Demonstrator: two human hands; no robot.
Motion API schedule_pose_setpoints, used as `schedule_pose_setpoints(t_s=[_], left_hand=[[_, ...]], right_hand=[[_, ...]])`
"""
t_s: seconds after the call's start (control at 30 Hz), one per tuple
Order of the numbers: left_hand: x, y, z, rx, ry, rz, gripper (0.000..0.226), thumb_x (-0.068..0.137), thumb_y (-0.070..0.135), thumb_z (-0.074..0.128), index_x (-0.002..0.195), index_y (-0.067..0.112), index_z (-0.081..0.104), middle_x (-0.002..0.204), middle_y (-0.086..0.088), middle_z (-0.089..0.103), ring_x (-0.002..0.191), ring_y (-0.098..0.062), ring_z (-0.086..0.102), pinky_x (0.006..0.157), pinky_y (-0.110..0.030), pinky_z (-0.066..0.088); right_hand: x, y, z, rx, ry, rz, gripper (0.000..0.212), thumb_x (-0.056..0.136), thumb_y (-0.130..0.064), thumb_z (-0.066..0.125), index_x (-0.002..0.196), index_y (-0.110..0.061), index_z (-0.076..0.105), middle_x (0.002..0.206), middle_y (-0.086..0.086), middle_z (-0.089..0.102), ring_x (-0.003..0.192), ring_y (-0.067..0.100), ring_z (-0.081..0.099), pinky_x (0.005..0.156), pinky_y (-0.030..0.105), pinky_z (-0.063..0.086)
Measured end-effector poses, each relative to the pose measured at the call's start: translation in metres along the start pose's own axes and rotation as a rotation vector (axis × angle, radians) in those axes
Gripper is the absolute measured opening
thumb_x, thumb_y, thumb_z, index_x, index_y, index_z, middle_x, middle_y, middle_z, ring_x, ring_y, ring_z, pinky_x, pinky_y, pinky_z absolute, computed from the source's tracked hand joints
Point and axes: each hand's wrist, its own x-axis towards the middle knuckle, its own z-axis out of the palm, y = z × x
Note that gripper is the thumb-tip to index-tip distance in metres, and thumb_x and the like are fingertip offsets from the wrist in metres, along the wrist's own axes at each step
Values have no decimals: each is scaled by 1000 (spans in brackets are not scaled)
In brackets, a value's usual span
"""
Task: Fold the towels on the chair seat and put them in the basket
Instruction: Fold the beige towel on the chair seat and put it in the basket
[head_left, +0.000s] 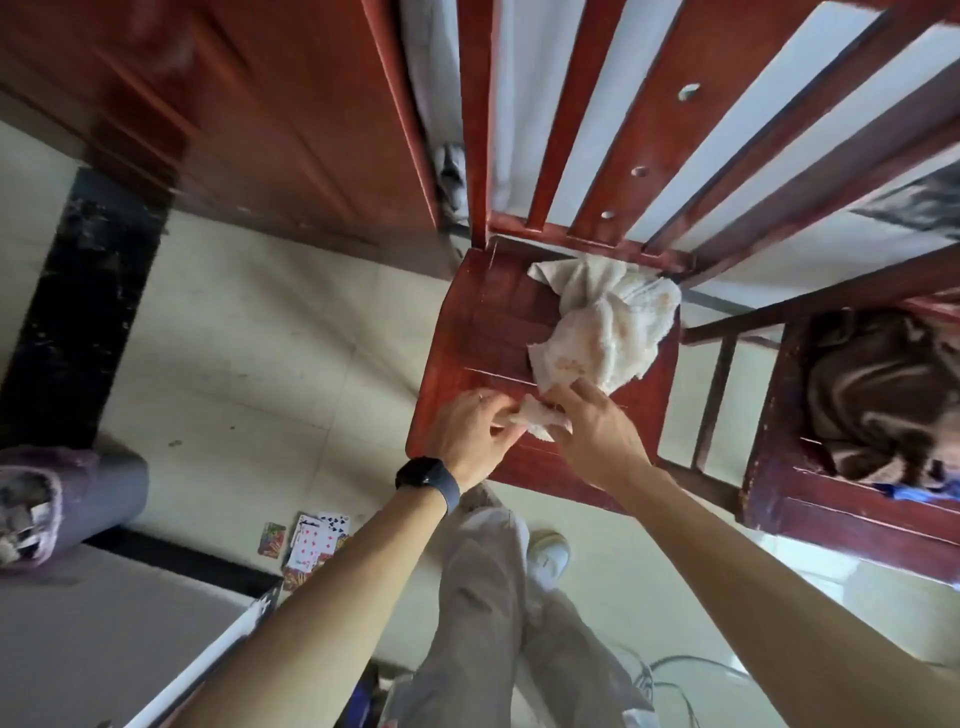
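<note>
At the front edge of the chair seat (483, 322), fingers (505, 417) of the left hand (470, 441) and right hand (592, 431) meet on one corner of the cream towel (608, 322), pinching it. Rest of the towel lies bunched toward the backrest (566, 130).

Risks, as judged:
- A pull toward the body could drag the whole lump off the seat onto the floor (234, 338).
- The hold looks shallow, so the corner may slip.
- Folding before spreading would give a crooked fold.

Unclear:
- Fingertips are buried in fabric.
- Heap may be one towel or several; cannot tell.
- Basket not identified. The grey, purple-rimmed container (104, 483) at far left may be it, but it is blurred and cut off.
</note>
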Motion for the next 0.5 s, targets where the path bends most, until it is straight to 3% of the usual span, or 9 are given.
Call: schedule_pose_setpoints(t_s=[0.03, 0.1, 0.23, 0.33, 0.4, 0.5], left_hand=[[-4, 16, -13, -6, 1, 2, 24, 89, 40, 63, 106, 23, 67, 102, 0, 71, 98, -23, 64, 80, -37, 51], [-16, 48, -43, -48, 5, -5, 19, 89, 39, 65, 103, 26, 66, 96, 3, 71, 90, -19, 64, 74, -36, 51], [-47, 117, -112, -4, 114, 126, 10, 86, 34, 70, 94, 30, 66, 90, 11, 68, 84, -13, 60, 63, -25, 38], [-71, 171, -167, 95, 193, 262, 11, 84, 32, 71, 91, 33, 64, 87, 13, 64, 83, -13, 58, 61, -25, 38], [-89, 204, -198, 152, 226, 372, 13, 82, 27, 73, 92, 30, 65, 86, 10, 64, 84, -17, 58, 62, -30, 47], [-118, 247, -239, 254, 287, 506, 19, 82, 24, 74, 100, 28, 67, 88, 8, 62, 82, -15, 57, 62, -28, 48]], right_hand=[[-13, -3, -14, 22, 47, -6, 26, 88, -20, 70, 111, -20, 60, 106, 0, 58, 88, 29, 63, 61, 35, 52], [-40, -11, -44, 48, 108, 0, 21, 88, -21, 69, 106, -17, 59, 105, 1, 61, 88, 29, 63, 61, 31, 46], [-98, -38, -115, 105, 80, 26, 34, 94, -44, 51, 123, -25, 47, 103, 4, 67, 89, 30, 64, 70, 42, 54], [-138, -64, -172, 276, 144, 11, 40, 101, -50, 43, 135, -28, 47, 102, -5, 69, 85, 18, 66, 71, 26, 51], [-161, -80, -206, 345, 179, 45, 34, 102, -46, 44, 123, -25, 61, 95, -10, 66, 78, 11, 61, 64, 17, 44], [-186, -93, -245, 425, 180, 17, 25, 99, -42, 53, 92, -22, 67, 84, -8, 66, 77, 7, 60, 70, 25, 45]])
